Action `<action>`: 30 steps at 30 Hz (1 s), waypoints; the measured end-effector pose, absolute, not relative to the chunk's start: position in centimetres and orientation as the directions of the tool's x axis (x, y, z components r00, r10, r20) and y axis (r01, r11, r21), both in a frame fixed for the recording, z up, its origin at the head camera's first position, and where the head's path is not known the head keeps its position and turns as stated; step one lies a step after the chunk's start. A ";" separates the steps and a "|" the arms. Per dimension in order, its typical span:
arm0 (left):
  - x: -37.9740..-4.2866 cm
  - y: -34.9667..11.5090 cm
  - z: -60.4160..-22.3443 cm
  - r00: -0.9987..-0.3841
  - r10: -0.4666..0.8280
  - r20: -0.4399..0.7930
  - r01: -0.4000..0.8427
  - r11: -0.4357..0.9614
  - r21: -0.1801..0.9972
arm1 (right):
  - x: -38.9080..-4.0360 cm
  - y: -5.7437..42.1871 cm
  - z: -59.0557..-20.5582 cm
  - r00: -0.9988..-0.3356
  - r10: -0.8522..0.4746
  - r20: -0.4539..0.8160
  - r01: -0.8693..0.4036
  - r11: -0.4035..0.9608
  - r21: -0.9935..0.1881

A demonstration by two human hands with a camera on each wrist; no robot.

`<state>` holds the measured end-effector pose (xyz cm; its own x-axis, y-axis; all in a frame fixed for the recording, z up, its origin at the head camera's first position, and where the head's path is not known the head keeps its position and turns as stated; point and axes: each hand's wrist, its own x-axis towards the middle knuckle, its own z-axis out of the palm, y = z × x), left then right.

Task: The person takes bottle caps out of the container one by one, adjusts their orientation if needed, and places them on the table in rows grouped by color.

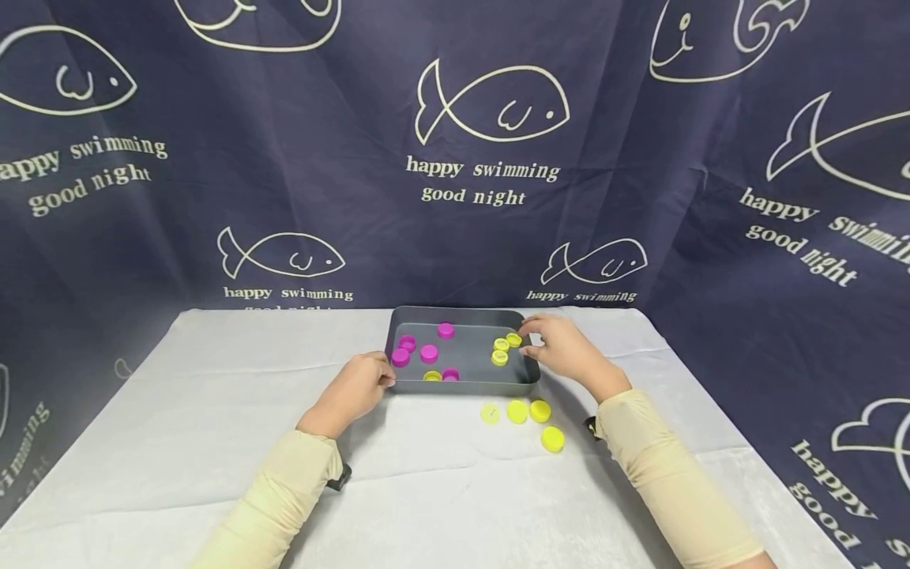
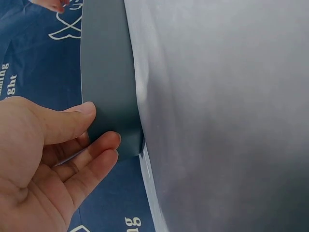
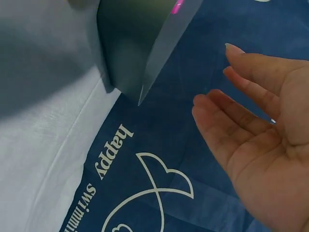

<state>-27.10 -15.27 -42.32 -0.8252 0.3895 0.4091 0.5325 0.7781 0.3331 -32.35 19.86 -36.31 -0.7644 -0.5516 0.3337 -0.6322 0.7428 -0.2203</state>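
A dark grey rectangular tray (image 1: 462,387) lies on the table, with magenta bottle caps (image 1: 429,353) mostly in its left half and yellow caps (image 1: 500,357) at its right end. One more yellow cap (image 1: 432,376) sits near the front wall beside a magenta one. My left hand (image 1: 359,386) grips the tray's front left corner; in the left wrist view the thumb (image 2: 87,108) lies over the rim. Over the tray's right end is my right hand (image 1: 565,350), fingers apart. The right wrist view shows nothing between those fingers (image 3: 207,116).
Several yellow caps (image 1: 517,411) lie on the white tablecloth (image 1: 426,490) in front of the tray's right side, one of them paler and flat-looking. A dark blue curtain (image 1: 384,197) with fish drawings hangs behind the table and along its sides.
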 end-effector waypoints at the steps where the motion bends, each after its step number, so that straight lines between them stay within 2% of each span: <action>1: -27.1 -15.3 -42.3 -0.825 0.391 0.409 0.534 0.778 0.332 | -32.7 19.8 -36.3 -0.761 -0.558 0.332 -0.636 0.743 -0.210; 14: -27.2 -15.2 -42.6 -0.828 0.384 0.408 0.530 0.774 0.348 | -36.6 19.4 -38.9 -0.745 -0.623 0.238 -0.658 0.745 -0.108; 22: -27.2 -15.3 -42.7 -0.826 0.384 0.413 0.531 0.774 0.344 | -38.0 19.4 -39.8 -0.687 -0.684 0.246 -0.694 0.718 0.061; 25: -27.1 -15.3 -42.6 -0.823 0.387 0.416 0.536 0.771 0.343 | -38.1 19.2 -40.0 -0.695 -0.676 0.245 -0.677 0.730 0.091; 30: -27.0 -15.2 -42.4 -0.818 0.390 0.422 0.542 0.769 0.339 | -38.1 18.7 -40.1 -0.750 -0.617 0.236 -0.604 0.786 0.134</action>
